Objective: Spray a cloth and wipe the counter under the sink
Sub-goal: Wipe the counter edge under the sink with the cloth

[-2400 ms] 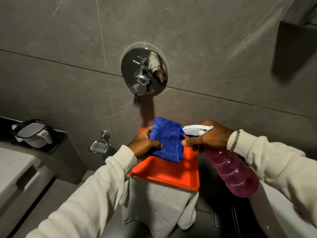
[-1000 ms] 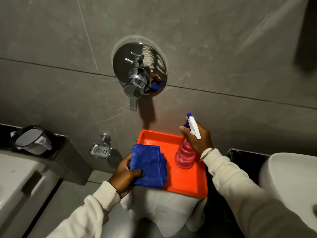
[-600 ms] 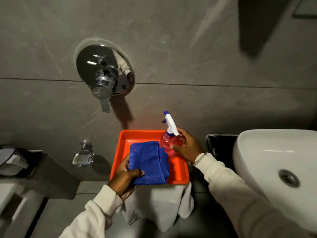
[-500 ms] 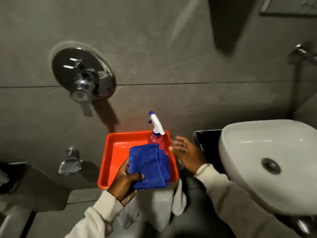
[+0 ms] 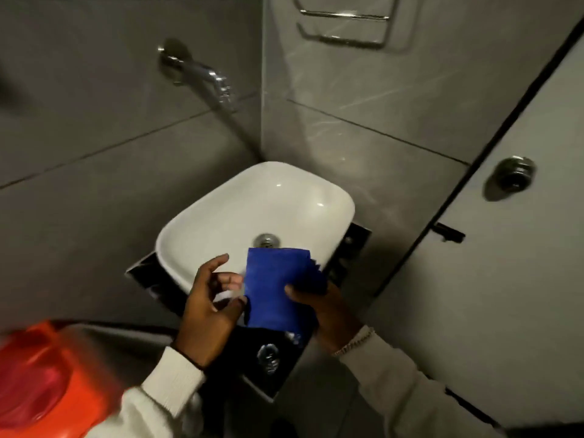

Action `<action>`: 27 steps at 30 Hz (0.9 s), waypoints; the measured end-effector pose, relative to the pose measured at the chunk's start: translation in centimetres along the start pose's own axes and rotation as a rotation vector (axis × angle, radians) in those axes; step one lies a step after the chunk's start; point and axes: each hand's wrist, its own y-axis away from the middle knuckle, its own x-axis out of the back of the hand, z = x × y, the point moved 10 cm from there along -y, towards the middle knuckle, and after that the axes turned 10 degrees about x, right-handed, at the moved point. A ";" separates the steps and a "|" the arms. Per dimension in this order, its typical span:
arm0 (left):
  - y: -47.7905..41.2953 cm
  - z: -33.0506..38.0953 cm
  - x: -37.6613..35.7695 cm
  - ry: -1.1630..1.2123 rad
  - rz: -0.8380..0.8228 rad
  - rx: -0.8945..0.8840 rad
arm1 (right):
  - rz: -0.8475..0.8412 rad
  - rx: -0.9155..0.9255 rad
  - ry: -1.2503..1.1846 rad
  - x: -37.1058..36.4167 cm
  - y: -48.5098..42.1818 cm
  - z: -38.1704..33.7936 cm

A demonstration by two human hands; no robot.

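Observation:
A folded blue cloth [image 5: 271,295] hangs over the near rim of the white sink basin [image 5: 240,210]. My right hand [image 5: 325,311] grips it from the right, thumb pressed on its face. My left hand [image 5: 210,308] is just left of the cloth with fingers spread and curled; its thumb is at the cloth's left edge. The basin sits on a glossy black counter [image 5: 142,275] that shows around and below it. The pink spray bottle [image 5: 28,390] lies blurred in the orange tray [image 5: 72,352] at the bottom left, with no hand on it.
A chrome spout [image 5: 215,80] sticks out of the grey tiled wall above the basin. A pale door [image 5: 505,279] with a round metal knob [image 5: 515,178] stands close on the right. A wire rack [image 5: 344,26] hangs on the wall at the top.
The view has swung right from the tray to the sink. My right hand let go of the spray bottle on the tray and now grips the cloth, which my left hand held before.

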 end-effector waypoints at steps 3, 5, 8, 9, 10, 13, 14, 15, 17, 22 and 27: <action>-1.7 0.3 -5.6 -0.363 -0.045 -0.105 | 0.172 0.038 -0.014 8.6 -1.4 -3.7; -2.5 -0.6 -9.0 -0.623 -0.111 -0.209 | 0.310 0.080 0.020 13.6 -2.7 -6.1; -3.7 -4.8 -12.2 -1.074 -0.218 -0.296 | 0.525 0.215 0.466 19.3 -6.2 -9.6; -3.9 -5.7 -12.5 -1.223 -0.213 -0.336 | 0.551 0.263 0.636 20.1 -7.7 -10.2; -4.2 -6.5 -12.8 -1.344 -0.209 -0.350 | 0.531 0.306 0.796 20.6 -9.5 -10.2; -4.7 -6.9 -13.1 -1.524 -0.188 -0.353 | 0.281 0.321 1.155 20.5 -14.7 -7.4; -4.8 -6.8 -13.0 -1.542 -0.180 -0.348 | 0.191 0.282 1.199 20.5 -15.9 -5.6; -5.0 -6.7 -12.9 -1.552 -0.174 -0.331 | 0.112 0.258 1.236 20.5 -16.6 -3.9; -5.5 -7.1 -12.6 -1.557 -0.175 -0.275 | -0.053 0.201 1.340 19.7 -17.2 -0.6; -5.9 -7.3 -12.3 -1.521 -0.179 -0.145 | -0.177 0.152 1.408 20.2 -18.3 1.5; -6.3 -7.3 -12.6 -1.520 -0.199 -0.092 | -0.294 0.092 1.707 21.1 -22.8 2.0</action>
